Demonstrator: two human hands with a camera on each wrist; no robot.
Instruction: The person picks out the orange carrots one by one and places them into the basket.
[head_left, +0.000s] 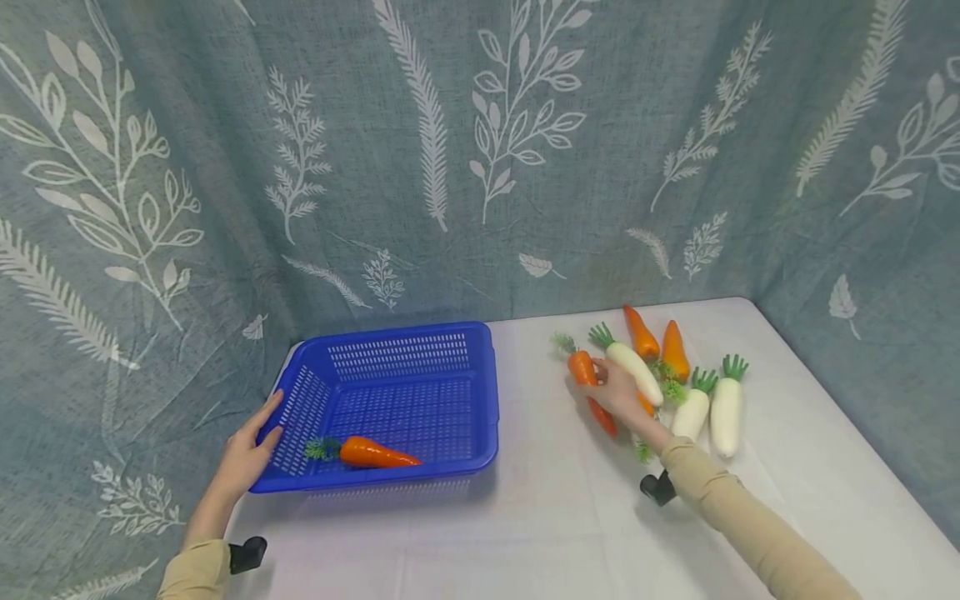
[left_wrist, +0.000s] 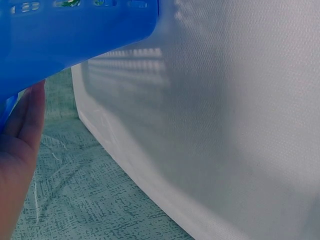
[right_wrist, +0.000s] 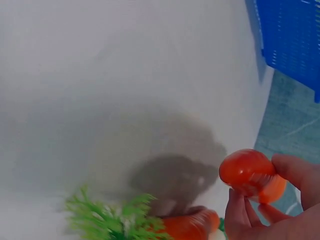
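Looks like the grabbing step: pinching a carrot (head_left: 582, 368) between thumb and fingers of the right hand (head_left: 617, 393), just right of centre frame. Resting the left hand (head_left: 247, 457), fingers fairly straight, on the blue basket (head_left: 442, 472) at lower left, with another carrot (head_left: 372, 452) inside. Probably needs a clean lift past the white radish (head_left: 634, 370) next.

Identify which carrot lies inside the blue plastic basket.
It is the carrot along the near wall of the blue plastic basket, leafy top pointing left. The other carrots are all outside, to the right.
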